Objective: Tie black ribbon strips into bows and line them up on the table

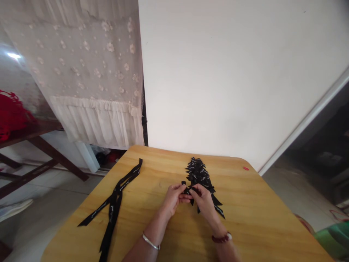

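Observation:
Near the front middle of the wooden table [152, 171], my left hand [174, 198] and my right hand [202, 199] pinch one black ribbon [187, 190] between them. The ribbon is folded into a loop at the fingertips; its exact shape is partly hidden by the fingers. Just beyond my right hand lies a row of black ribbon bows [199, 173] with white lettering, overlapping one another. Left of my hands, several long loose black ribbon strips [119, 190] with the same white print lie across each other.
A small red piece [245, 168] sits at the table's far right. A white wall [218, 80] rises behind the table, with a lace curtain [100, 80] to the left. A dark wooden stand [51, 153] holds a red object [13, 112]. Something green [334, 240] shows at lower right.

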The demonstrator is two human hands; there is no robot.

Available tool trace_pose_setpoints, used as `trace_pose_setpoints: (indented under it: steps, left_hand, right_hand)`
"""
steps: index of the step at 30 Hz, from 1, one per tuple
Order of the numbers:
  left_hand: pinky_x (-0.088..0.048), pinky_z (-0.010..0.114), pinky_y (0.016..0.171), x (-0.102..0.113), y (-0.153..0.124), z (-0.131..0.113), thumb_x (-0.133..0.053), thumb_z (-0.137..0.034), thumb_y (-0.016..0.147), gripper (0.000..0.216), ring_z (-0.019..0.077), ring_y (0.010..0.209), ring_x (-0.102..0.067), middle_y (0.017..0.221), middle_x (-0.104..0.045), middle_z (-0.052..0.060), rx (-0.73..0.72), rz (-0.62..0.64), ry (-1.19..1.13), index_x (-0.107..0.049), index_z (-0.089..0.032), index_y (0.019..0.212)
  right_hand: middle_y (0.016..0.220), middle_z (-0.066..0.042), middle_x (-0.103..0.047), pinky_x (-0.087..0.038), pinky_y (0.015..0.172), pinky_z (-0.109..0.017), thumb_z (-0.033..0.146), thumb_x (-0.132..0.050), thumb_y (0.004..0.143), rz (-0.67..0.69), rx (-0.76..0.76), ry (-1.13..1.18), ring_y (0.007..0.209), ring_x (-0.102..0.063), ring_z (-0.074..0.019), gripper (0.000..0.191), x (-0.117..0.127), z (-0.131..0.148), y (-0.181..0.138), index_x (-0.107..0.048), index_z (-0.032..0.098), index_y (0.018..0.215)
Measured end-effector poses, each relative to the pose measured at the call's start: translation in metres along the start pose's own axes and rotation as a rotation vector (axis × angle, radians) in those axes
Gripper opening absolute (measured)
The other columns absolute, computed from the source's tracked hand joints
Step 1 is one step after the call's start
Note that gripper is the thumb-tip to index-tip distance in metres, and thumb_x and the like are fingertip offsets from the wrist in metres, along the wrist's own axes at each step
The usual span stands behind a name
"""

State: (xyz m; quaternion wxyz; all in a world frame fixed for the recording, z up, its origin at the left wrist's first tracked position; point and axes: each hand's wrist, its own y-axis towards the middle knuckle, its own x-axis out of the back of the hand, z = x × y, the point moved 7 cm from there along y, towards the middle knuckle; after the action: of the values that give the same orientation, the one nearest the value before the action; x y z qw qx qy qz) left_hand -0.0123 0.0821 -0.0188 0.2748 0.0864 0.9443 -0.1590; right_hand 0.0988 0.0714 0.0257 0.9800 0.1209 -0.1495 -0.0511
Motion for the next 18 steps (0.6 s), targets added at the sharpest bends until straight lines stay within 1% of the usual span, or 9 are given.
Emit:
trace_pose_setpoints:
  steps: [3, 9, 13, 18]
  left_hand:
    - [-0.047, 0.023, 0.043, -0.0001, 0.0004, -0.0004, -0.066, -0.033, 0.060, 0.027, 0.0169, 0.049, -0.062, 0.063, -0.064, 0.006, -0.030, -0.021, 0.030, -0.057, -0.009, 0.069]
    - [-0.046, 0.024, 0.040, 0.0031, 0.0012, -0.0007, -0.064, -0.035, 0.059, 0.026, 0.0166, 0.043, -0.060, 0.054, -0.060, 0.001, -0.098, -0.099, 0.062, -0.052, -0.012, 0.065]
    - [-0.045, 0.024, 0.041, 0.0026, 0.0006, -0.0030, -0.062, -0.037, 0.060, 0.026, 0.0158, 0.042, -0.059, 0.053, -0.060, 0.001, -0.128, -0.121, 0.078, -0.050, -0.013, 0.064]
    - [-0.044, 0.023, 0.041, 0.0021, 0.0010, -0.0021, -0.059, -0.038, 0.061, 0.026, 0.0145, 0.040, -0.058, 0.053, -0.060, 0.000, -0.145, -0.131, 0.103, -0.050, -0.014, 0.064]
  right_hand:
    - [0.052, 0.003, -0.049, -0.034, 0.048, -0.022, 0.029, -0.054, 0.069, -0.002, 0.001, -0.037, 0.049, -0.043, -0.0113, 0.015, -0.0008, -0.0012, -0.0001, -0.053, 0.017, 0.060]
    - [0.051, 0.003, -0.048, -0.035, 0.047, -0.021, 0.028, -0.051, 0.070, -0.025, 0.024, -0.088, 0.049, -0.043, -0.0114, 0.015, -0.0027, -0.0028, -0.0021, -0.052, 0.017, 0.060]
    - [0.054, 0.001, -0.052, -0.038, 0.050, -0.022, 0.028, -0.050, 0.071, -0.054, 0.047, -0.099, 0.051, -0.046, -0.0124, 0.015, -0.0024, -0.0020, -0.0032, -0.054, 0.017, 0.062]
    - [0.055, 0.001, -0.053, -0.039, 0.051, -0.022, 0.028, -0.048, 0.071, -0.065, 0.073, -0.093, 0.053, -0.048, -0.0133, 0.015, -0.0030, -0.0009, -0.0040, -0.054, 0.017, 0.062]
